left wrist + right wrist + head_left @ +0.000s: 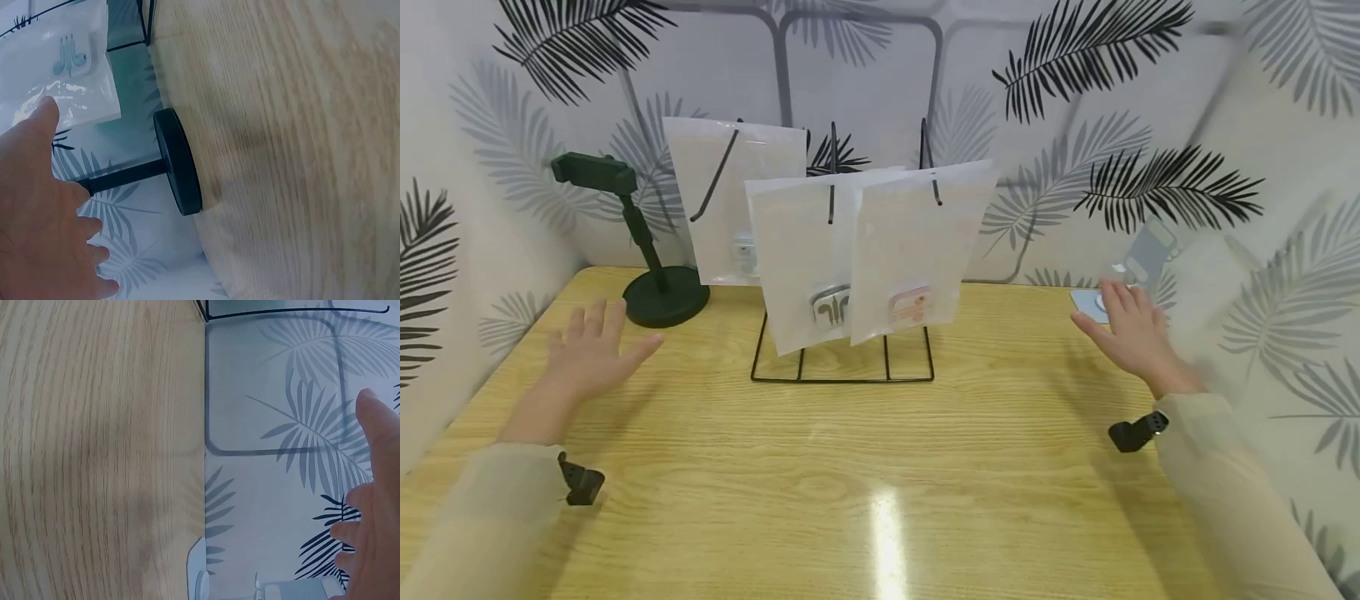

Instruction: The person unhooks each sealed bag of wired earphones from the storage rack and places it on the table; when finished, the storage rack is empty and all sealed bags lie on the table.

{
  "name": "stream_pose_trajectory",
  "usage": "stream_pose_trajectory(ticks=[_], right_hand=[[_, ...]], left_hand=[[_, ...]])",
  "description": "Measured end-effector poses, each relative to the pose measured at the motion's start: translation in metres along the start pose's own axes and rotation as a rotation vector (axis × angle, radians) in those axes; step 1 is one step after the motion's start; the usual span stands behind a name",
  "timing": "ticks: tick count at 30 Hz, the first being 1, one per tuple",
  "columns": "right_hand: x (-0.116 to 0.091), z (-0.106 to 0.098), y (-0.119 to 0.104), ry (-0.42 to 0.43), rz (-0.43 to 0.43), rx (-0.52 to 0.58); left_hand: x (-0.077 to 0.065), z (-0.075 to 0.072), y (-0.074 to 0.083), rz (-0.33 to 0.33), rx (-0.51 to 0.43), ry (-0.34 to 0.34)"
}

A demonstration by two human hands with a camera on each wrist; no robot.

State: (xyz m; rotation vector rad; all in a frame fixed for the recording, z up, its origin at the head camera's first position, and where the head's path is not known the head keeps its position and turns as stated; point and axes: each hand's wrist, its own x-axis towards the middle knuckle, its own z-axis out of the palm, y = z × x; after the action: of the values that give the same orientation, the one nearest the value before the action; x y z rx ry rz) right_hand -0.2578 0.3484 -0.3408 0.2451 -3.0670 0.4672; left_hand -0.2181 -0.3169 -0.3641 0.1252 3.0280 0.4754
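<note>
My left hand (587, 354) hovers over the left of the table, fingers spread and holding nothing, close to a dark green phone stand (662, 296). On the other side my right hand (1135, 337) is likewise spread and bare, in front of a light grey-blue stand (1150, 250) that it partly hides. Between them a black wire rack (842, 381) carries white plastic pouches on its hooks. One pouch (730, 192) hangs at the left, another (797, 258) in the middle with earphones showing, and a third (925, 242) at the right with a pinkish packet inside.
The wood-grain table (820, 467) reaches back to a pale curtain (1045, 150) printed with black and grey leaves. Both wrists wear small black cameras. A bright light reflection lies on the table near the front.
</note>
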Motion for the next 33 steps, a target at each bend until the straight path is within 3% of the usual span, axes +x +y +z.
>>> stream_pose_trajectory(ticks=[12,19,24,33], right_hand=[[0.009,0.005,-0.019,0.051,-0.146,0.128],[0.014,0.007,-0.036,-0.016,-0.126,0.274],[0.020,0.010,-0.047,-0.019,-0.150,0.331],[0.031,0.016,-0.070,-0.004,-0.159,0.456]], left_hand=[[0.007,0.014,0.031,0.054,0.029,-0.060],[0.009,0.022,0.053,0.122,0.014,-0.058],[0.017,0.035,0.062,0.195,0.013,-0.042],[0.022,0.054,0.078,0.302,-0.087,-0.076]])
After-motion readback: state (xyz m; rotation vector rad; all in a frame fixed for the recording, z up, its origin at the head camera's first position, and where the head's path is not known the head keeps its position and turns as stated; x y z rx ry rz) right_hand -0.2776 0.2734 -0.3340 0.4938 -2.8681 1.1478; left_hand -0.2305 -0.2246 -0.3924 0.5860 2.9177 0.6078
